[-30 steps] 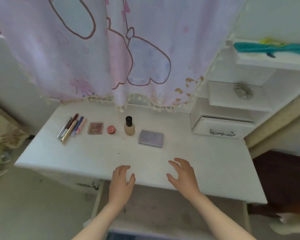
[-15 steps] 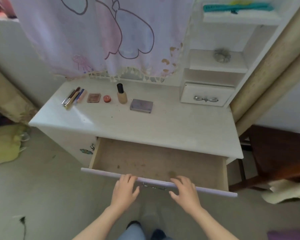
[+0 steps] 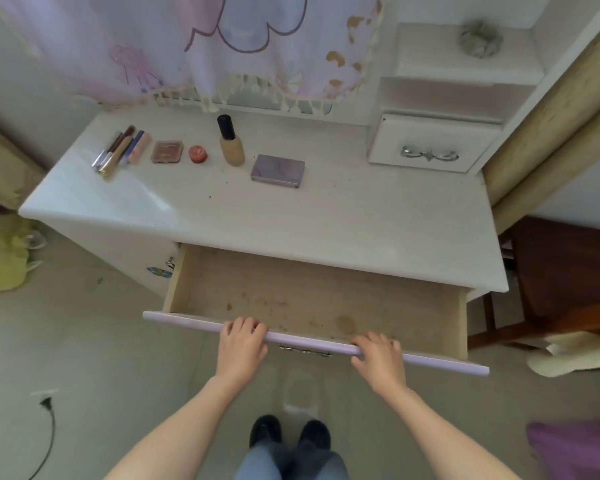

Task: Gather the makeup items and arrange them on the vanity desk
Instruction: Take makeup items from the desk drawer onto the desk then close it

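Note:
On the white vanity desk [image 3: 343, 220], makeup lies in a row at the back left: several pencils [image 3: 121, 151], a brown blush compact [image 3: 167, 152], a small red pot [image 3: 197, 154], a foundation bottle [image 3: 230, 143] with a black cap, and a purple palette [image 3: 278, 170]. The desk's wide drawer [image 3: 312, 299] stands pulled out, and nothing lies inside it. My left hand [image 3: 242, 346] and my right hand [image 3: 379, 356] both grip the top edge of the drawer's lilac front, fingers curled over it.
A small drawer [image 3: 426, 143] with a bow handle sits at the desk's back right, below a shelf holding a grey scrunchie [image 3: 480, 38]. A fringed curtain [image 3: 243, 46] hangs behind. A dark wooden chair [image 3: 561, 271] stands to the right, a yellow cloth [image 3: 4, 254] on the floor left.
My hands left the desk top and took hold of the drawer front. The drawer slid out towards me as I stepped back.

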Demonstrator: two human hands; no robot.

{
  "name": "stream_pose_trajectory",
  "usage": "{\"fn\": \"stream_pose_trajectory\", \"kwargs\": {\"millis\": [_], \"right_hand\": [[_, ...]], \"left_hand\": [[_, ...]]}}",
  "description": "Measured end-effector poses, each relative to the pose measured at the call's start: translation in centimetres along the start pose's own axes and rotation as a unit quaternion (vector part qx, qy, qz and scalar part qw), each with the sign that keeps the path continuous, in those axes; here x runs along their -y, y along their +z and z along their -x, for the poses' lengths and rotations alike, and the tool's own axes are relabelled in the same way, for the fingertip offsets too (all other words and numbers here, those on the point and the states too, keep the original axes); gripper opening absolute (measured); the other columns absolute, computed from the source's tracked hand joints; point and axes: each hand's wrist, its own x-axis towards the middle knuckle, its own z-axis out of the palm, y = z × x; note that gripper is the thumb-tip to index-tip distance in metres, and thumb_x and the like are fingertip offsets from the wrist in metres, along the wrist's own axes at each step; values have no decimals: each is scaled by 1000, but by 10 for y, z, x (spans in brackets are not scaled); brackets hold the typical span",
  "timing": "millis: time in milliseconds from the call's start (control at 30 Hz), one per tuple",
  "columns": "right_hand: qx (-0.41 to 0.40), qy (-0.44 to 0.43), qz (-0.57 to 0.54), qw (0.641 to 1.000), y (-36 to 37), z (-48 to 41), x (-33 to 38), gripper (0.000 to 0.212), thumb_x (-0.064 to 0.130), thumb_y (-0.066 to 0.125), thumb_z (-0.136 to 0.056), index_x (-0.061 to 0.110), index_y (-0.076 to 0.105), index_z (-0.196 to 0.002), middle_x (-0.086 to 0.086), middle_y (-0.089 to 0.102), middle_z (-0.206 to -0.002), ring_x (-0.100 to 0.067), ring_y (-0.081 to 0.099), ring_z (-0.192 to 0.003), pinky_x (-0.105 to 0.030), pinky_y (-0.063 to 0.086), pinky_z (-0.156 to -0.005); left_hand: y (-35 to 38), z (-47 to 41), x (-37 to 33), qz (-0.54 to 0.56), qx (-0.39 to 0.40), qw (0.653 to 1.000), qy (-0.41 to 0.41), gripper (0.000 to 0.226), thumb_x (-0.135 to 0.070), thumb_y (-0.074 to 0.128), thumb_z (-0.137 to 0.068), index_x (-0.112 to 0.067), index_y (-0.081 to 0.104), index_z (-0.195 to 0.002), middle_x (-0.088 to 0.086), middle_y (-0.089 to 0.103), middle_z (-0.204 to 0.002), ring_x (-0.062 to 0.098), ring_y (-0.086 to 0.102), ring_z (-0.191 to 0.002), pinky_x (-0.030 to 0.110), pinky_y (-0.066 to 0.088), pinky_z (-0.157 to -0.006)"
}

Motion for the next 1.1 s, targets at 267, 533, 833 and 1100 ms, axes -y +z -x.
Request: {"fn": "stream_pose_trajectory", "kwargs": {"millis": [267, 533, 833, 1100], "right_hand": [[13, -21, 18, 1000, -23, -4, -2, 30, 27, 45, -88, 25, 59, -114, 2, 58, -117, -18, 47, -114, -29, 25, -85], [-139, -29, 28, 990, -43, -16, -3, 64, 21, 89, -31, 26, 61, -88, -13, 66, -105, -28, 44, -109, -39, 44, -84], [-109, 79, -6, 991, -65, -52, 8, 89, 32, 69, -73, 31, 17, -145, -3, 8, -158, -21, 0, -146, -48, 6, -116], [-86, 96, 15, 992, -81, -77, 8, 79, 35, 65, -78, 28, 22, -144, -4, 10, -157, -23, 4, -146, -46, 2, -117]], "left_hand": [[-14, -8, 13, 2, -35, 997, 62, 22, -26, 43, -70, -20, 65, -68, -5, 64, -64, 20, 58, -55, 27, 25, -62], [-28, -33, 14, 3, -87, 994, 73, 41, -22, 86, -42, -21, 63, -75, -1, 68, -76, 21, 45, -82, 30, 27, -67], [-45, -88, 31, 4, -40, 999, 11, 86, -43, 88, -39, -18, 50, -112, 14, 61, -123, 30, 42, -122, 46, 50, -90], [-38, -119, 41, 0, -44, 996, 75, 93, -48, 87, -40, -16, 45, -116, 14, 65, -117, 32, 60, -111, 42, 32, -99]]}}
